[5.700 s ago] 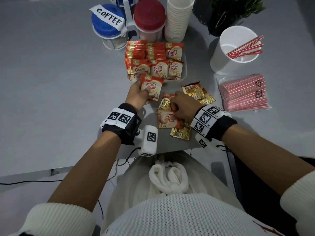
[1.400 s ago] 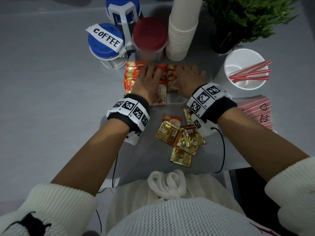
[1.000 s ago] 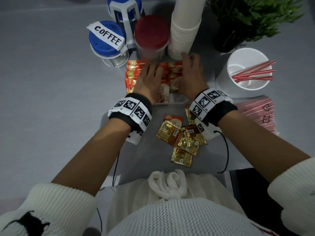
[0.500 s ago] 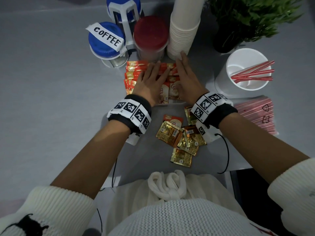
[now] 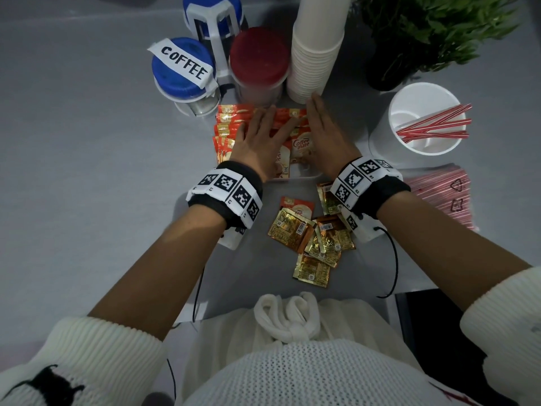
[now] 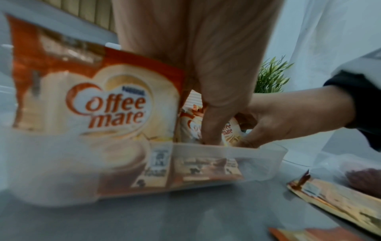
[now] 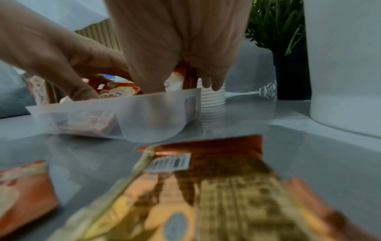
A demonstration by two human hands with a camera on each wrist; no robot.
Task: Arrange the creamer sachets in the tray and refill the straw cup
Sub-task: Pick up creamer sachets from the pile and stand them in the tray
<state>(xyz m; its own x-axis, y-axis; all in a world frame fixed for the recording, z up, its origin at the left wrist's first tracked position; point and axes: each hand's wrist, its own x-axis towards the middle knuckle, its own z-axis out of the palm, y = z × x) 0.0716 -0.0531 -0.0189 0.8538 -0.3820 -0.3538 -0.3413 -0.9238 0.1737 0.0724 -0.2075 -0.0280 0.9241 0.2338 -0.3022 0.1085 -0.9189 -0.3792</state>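
Note:
Red and white Coffee mate sachets (image 5: pixel 301 142) stand in rows in a translucent tray (image 5: pixel 304 174). My left hand (image 5: pixel 263 127) lies flat on them with straight, spread fingers. My right hand (image 5: pixel 317 118) stands on edge along the right side of the rows, its fingers straight. In the left wrist view a sachet (image 6: pixel 109 104) leans on the tray wall (image 6: pixel 257 163). Several loose gold and red sachets (image 5: pixel 317 238) lie on the table near me. The white straw cup (image 5: pixel 409 112) at the right holds a few red straws (image 5: pixel 433 126).
A clear pack of red straws (image 5: pixel 445 197) lies at the right. Behind the tray stand a blue-lidded COFFEE jar (image 5: pixel 183 71), a red-lidded jar (image 5: pixel 259 60) and a stack of paper cups (image 5: pixel 316 45). A potted plant (image 5: pixel 424 30) is at the back right.
Earlier my left hand held one sachet and my right picked from the loose pile. Both hands then moved onto the tray's rows, and the right hand turned on edge against their right side.

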